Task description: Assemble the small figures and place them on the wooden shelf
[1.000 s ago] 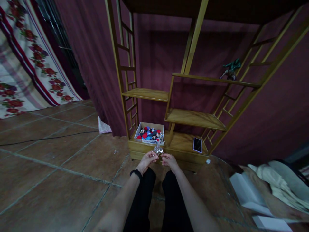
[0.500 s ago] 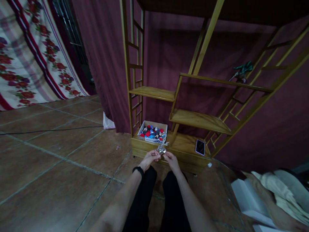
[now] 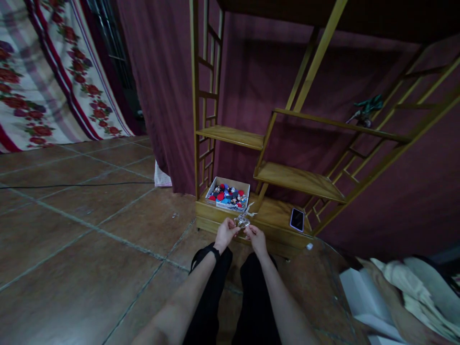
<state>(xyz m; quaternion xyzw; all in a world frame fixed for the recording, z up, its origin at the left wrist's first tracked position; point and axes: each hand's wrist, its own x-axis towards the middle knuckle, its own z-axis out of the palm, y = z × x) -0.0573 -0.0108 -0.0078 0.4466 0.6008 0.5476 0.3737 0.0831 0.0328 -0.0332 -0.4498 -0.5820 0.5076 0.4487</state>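
Note:
Out in front of my knees I hold a small shiny silvery bundle [image 3: 242, 220], which looks like clear plastic with metal bits inside; its exact kind is too small to tell. My left hand [image 3: 225, 235] pinches its left side, thumb and fingers closed. On the other side my right hand [image 3: 257, 239] grips the edge with its fingertips. A pale wispy end sticks up from the bundle toward the box. Just beyond it, an open cardboard box [image 3: 234, 208] contains many small red, blue, black and white pieces.
The box stands on the low ledge of a wooden shelf unit [image 3: 302, 181]. A phone [image 3: 297, 219] lies on that ledge to the right. A green figurine [image 3: 366, 109] is higher up. White boxes [image 3: 366, 294] and cloth lie at the lower right. A cable [image 3: 72, 185] crosses the tiled floor.
The bundle has turned and changed shape between my fingers, its wispy end now spreading higher. My left hand has tilted more upright. The view has shifted slightly.

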